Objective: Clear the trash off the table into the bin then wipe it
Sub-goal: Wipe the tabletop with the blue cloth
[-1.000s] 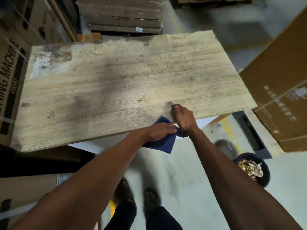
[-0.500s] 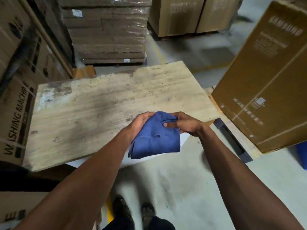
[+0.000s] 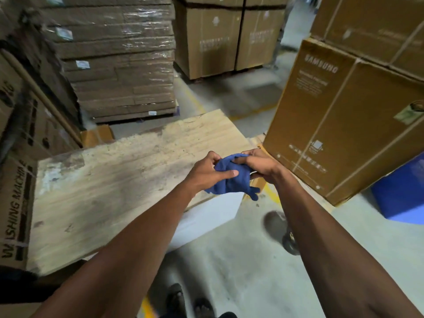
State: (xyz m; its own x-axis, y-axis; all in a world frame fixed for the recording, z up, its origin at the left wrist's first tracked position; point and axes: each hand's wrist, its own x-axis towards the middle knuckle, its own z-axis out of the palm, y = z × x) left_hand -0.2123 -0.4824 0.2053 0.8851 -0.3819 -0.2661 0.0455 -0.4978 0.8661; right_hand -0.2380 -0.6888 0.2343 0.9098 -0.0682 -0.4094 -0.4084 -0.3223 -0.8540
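1. The left hand (image 3: 206, 173) is curled around a blue cloth (image 3: 231, 180), with its thumb lying across the front of it.
2. The right hand (image 3: 259, 166) pinches the top of the same cloth with its fingers. Both hands hold it bunched up in a ball.
3. The cloth is up in the air, just over the near right corner of the table (image 3: 103, 191). It does not touch the wood. One little end hangs down past the table's near edge.
4. The table top looks bare of trash, but it has dark marks and a pale worn patch at its far left corner.
5. I think the trash part is done and the wiping is what is going on now.
6. The bin is hard to find. A dark round shape on the floor behind the right arm may be it, but the arm hides most of it.
7. What could go wrong: the cloth is balled up small, so it would rub only a thin strip and leave marks behind.
8. The loose end could slip out of the fingers and the cloth could drop on the dusty floor.
9. A big brown box (image 3: 344, 125) stands close beside the table's right edge, so a wide swing could bump it.
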